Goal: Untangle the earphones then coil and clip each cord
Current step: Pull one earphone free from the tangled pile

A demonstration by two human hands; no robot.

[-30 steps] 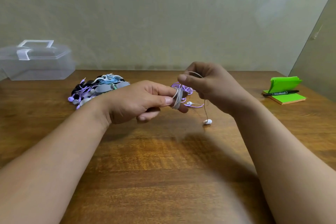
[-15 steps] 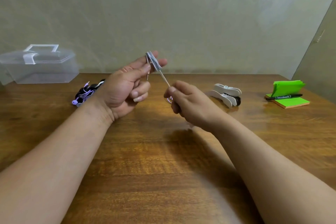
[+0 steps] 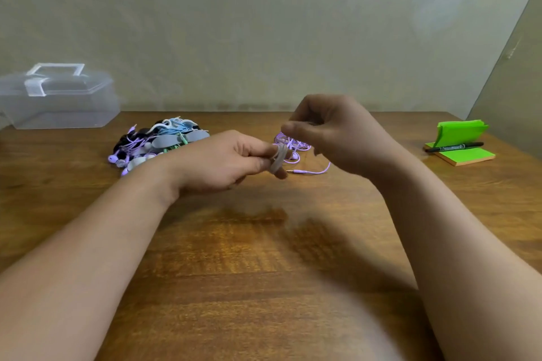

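Mid-frame, above the tabletop (image 3: pixel 264 258). The left hand (image 3: pixel 228 161) has its fingers curled and its thumb pressed down, gripping a coil of pale cord (image 3: pixel 278 159) wound round its fingertips. The loops stand roughly upright, across the line of the fingers.

The right hand (image 3: pixel 340 132) is just up and right of the coil and is the nearer hand to any free end. Its thumb and forefinger are closed as if pinching, but blur hides any strand, so I cannot tell what it holds.

My judgement is that the last turns are being wound on, so the next move runs from the right hand down-left onto the coil.

Purple earphones (image 3: pixel 296 145) lie loose behind the hands. A pile of earphones (image 3: pixel 159 141) sits at left of centre.
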